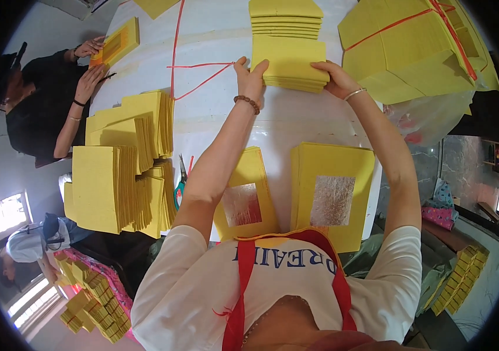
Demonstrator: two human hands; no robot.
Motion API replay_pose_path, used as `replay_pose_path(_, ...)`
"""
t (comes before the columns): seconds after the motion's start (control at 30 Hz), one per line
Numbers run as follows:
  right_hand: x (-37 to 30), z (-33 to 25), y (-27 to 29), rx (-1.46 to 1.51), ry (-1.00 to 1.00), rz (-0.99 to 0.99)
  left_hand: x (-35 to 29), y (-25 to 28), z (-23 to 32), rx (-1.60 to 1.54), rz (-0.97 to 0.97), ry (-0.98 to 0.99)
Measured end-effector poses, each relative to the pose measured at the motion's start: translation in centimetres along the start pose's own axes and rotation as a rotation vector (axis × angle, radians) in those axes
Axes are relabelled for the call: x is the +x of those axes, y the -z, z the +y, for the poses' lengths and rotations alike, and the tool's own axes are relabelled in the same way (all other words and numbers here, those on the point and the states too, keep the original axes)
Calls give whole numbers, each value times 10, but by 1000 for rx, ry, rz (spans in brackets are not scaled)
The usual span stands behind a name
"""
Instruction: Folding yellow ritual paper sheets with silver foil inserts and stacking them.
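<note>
Both my hands are at a thick stack of yellow paper [290,55] at the far middle of the white table. My left hand [250,81] holds the stack's near left corner, thumb against it and one finger stretched out to its left. At the right edge my right hand [339,81] grips it, thumb on top and its other fingers partly hidden. Just beyond lie more layered yellow sheets [286,17]. Closer to me rest two piles of yellow paper with silvery foil patches, a left pile [249,167] and a right pile [302,167].
Tall yellow paper stacks [100,187] stand left, beside teal-handled scissors [180,190]. Red string [200,66] lies across the table. A large tied yellow bundle [401,52] stands far right. At the left edge a co-worker [45,105] handles a yellow and orange pad [122,44].
</note>
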State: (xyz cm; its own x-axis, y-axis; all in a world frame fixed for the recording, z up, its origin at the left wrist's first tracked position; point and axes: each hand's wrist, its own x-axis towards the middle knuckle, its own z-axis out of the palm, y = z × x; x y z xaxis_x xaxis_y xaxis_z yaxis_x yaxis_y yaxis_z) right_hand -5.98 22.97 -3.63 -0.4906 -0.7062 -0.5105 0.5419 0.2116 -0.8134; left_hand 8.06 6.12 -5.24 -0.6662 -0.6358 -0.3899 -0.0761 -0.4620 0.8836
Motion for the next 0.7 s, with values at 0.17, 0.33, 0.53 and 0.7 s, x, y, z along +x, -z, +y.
replay_pose_path(0.17, 22, -2, 1, -45, 6, 125, 17, 1, -6, 58, -56, -59)
replay_pose_path(0.33, 39, 2, 15, -84, -4, 204, 24, -5, -5, 129, -33, -61)
replay_pose_path(0.53, 47, 6, 13, -55, 50, 208, 49, 2, -21, 340, 33, -111)
replay_pose_path(0.7, 36, 3, -1, -15, 138, 193, 51, 2, -23, 289, 29, -86)
